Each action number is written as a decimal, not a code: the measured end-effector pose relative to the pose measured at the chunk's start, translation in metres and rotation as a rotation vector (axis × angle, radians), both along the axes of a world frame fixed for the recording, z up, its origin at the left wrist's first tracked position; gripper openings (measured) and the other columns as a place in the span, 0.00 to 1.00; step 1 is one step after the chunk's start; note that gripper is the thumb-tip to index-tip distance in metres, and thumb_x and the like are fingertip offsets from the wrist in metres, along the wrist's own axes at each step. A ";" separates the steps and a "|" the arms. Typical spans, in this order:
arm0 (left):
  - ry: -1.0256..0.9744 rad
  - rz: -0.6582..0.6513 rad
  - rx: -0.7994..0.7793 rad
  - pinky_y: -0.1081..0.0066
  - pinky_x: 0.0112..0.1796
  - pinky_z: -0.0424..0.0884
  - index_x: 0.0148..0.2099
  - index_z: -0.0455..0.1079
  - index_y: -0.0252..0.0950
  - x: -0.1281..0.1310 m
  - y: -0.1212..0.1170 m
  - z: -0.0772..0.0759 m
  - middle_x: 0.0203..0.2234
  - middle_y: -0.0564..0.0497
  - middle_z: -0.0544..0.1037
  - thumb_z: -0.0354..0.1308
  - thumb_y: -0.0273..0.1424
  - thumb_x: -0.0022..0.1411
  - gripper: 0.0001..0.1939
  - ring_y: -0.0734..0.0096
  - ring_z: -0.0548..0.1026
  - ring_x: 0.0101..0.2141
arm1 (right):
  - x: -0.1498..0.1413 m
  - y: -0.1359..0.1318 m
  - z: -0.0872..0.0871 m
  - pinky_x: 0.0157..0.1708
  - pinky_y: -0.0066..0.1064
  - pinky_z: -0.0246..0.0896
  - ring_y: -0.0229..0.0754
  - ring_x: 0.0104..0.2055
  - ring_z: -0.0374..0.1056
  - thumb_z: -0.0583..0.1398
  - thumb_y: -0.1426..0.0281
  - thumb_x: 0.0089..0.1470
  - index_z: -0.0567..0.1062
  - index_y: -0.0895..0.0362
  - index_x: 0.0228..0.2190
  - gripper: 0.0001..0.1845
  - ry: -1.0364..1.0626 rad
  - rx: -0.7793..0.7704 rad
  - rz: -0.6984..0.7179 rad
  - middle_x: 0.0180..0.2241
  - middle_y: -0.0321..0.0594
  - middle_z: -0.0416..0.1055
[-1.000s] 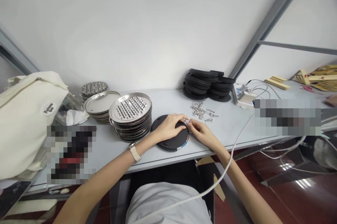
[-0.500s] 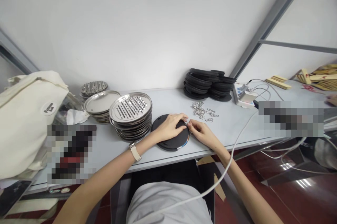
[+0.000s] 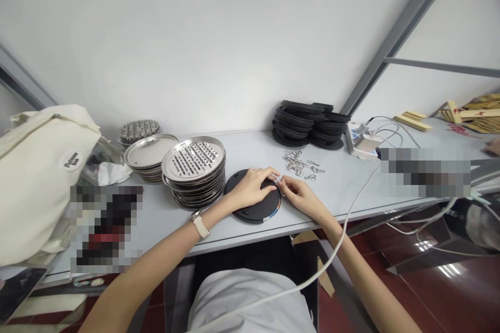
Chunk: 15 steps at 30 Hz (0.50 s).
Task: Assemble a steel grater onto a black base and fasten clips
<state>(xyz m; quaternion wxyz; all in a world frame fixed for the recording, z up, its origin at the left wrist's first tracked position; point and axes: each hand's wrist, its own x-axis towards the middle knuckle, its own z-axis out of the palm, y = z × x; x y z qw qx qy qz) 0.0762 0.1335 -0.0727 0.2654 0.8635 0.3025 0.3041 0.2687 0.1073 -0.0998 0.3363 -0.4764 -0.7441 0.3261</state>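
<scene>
Disc (image 3: 258,211) seems unfinished: left hand (image 3: 253,187) across it, grip unclear; right hand (image 3: 300,196), fingers pinched closed at its rim, contents hidden; loose clips (image 3: 296,164) look unused

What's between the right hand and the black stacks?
Head view: loose metal clips lie on the tabletop between the right hand and the black stacks.

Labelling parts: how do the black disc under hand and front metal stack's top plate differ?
The black disc is matte, the top plate shiny metal. The disc lies under the left hand; the plate tops a stack. The plate has grater-like rows; the disc has coloured edge marks. Both look round.
</scene>
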 end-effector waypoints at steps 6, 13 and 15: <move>-0.002 0.000 0.002 0.65 0.50 0.68 0.50 0.66 0.37 0.000 -0.001 -0.001 0.44 0.48 0.78 0.57 0.27 0.61 0.14 0.64 0.75 0.46 | 0.004 0.001 0.002 0.22 0.28 0.46 0.35 0.23 0.50 0.51 0.54 0.62 0.59 0.55 0.23 0.22 0.045 -0.037 0.010 0.20 0.30 0.53; 0.030 0.044 0.045 0.60 0.52 0.65 0.51 0.65 0.38 0.000 -0.002 -0.003 0.47 0.47 0.75 0.56 0.27 0.61 0.15 0.62 0.71 0.49 | 0.001 0.002 0.000 0.24 0.28 0.50 0.35 0.23 0.53 0.50 0.56 0.63 0.59 0.55 0.23 0.21 0.020 -0.013 -0.008 0.20 0.30 0.56; 0.034 0.042 0.061 0.60 0.53 0.64 0.50 0.65 0.38 0.000 -0.002 -0.003 0.47 0.47 0.74 0.55 0.28 0.61 0.14 0.62 0.70 0.50 | -0.001 0.002 0.000 0.25 0.28 0.50 0.36 0.23 0.53 0.50 0.57 0.63 0.60 0.55 0.23 0.20 -0.015 0.019 -0.014 0.21 0.31 0.57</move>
